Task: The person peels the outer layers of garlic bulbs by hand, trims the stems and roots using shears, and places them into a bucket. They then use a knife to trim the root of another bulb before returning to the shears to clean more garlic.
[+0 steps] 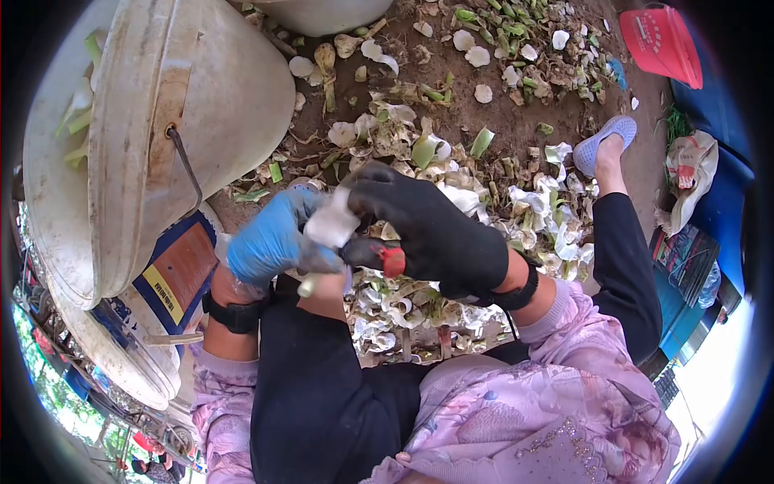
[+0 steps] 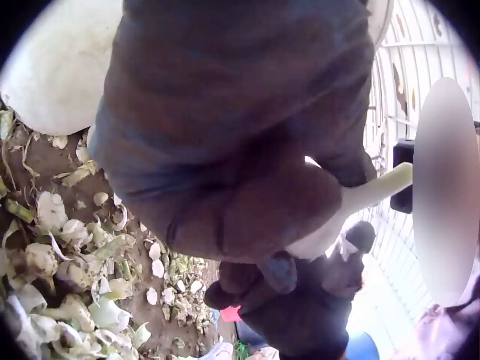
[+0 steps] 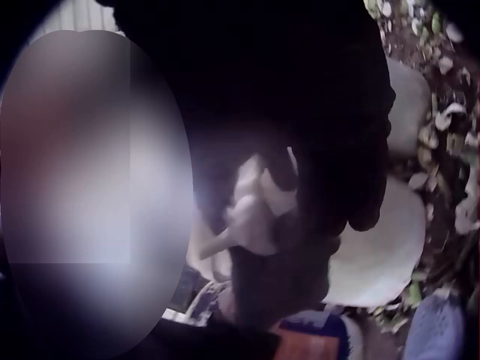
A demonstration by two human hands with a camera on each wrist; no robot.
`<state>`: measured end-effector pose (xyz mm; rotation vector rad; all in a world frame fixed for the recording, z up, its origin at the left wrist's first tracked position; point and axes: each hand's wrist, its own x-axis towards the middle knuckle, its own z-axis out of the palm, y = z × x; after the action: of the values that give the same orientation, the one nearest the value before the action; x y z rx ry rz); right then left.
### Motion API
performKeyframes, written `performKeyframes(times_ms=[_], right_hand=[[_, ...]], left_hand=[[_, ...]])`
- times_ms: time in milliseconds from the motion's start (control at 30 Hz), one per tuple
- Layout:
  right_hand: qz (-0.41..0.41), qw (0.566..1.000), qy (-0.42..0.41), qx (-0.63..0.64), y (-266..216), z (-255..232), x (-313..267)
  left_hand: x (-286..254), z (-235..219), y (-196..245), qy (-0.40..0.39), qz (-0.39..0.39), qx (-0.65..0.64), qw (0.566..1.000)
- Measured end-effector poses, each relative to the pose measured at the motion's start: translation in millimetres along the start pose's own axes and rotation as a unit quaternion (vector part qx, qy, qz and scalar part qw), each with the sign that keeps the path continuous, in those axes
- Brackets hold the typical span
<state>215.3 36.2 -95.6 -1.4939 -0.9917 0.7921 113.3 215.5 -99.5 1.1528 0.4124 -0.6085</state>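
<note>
A white bulb with a pale stem, blurred in the head view, is between the two hands above the lap. The left hand, in a blue glove with dark fingertips, grips it from the left. From the right, the right hand, in a black glove with red on the thumb, pinches its upper side. In the left wrist view the pale stem sticks out past the left fingers. The right wrist view shows the bulb partly hidden by dark fingers.
Peels and leaf scraps cover the ground ahead. A large white tub stands at the left, with another container behind. A pink bucket is at the upper right, a sack at the right.
</note>
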Motion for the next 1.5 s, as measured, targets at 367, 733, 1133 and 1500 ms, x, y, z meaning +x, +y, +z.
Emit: performKeyframes(times_ms=[367,733,1133,1500], right_hand=[[0.259,0.904,0.183,-0.287,88.7,-59.4,-42.5],[0.229,0.9,0.158,-0.336,150.3,-1.3,0.6],[0.309,0.881,0.058,-0.353,143.8,-0.2,28.6],[0.172,0.918,0.292,0.206,-33.2,-30.1,-54.1]], left_hand=[[-59.8,-0.5,-14.1,0.196,0.394,-0.357,0.824],[7.1,25.7,33.1,0.025,0.144,0.055,0.988],[65.5,2.1,-38.7,0.22,0.043,0.313,0.923],[8.8,115.8,73.5,0.227,0.223,0.272,0.908]])
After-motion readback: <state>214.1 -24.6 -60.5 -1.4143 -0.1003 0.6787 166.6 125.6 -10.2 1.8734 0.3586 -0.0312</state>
